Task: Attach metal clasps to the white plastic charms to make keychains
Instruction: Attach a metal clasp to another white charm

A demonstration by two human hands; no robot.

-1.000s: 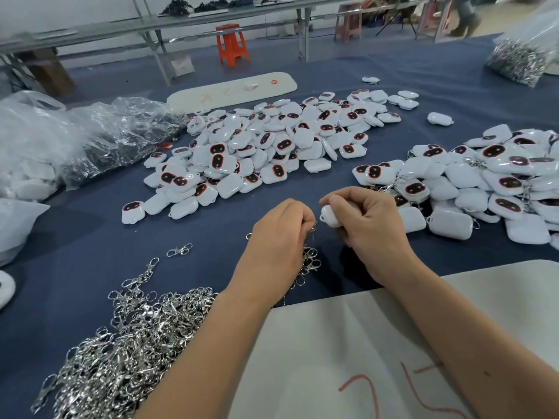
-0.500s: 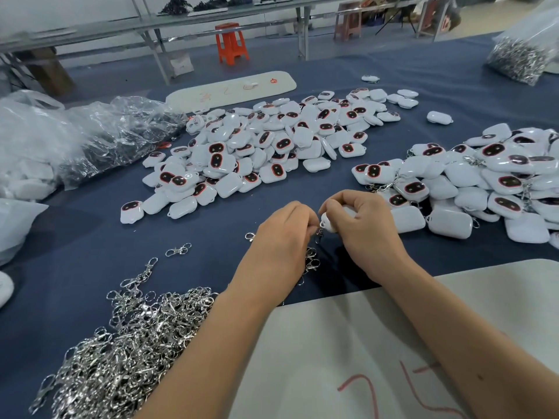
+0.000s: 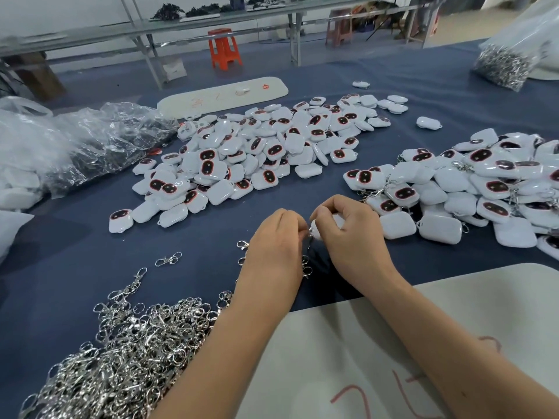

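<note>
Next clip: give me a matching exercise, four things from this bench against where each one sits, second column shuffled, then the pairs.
Things:
1. clasp heap
2. stool
3. charm
4. bagged clasps

Places:
A. far right on the table
B. gripped in the right hand
C. near left on the table
D. on the floor beyond the table

Pairs: 1-C, 2-D, 3-B, 4-A
</note>
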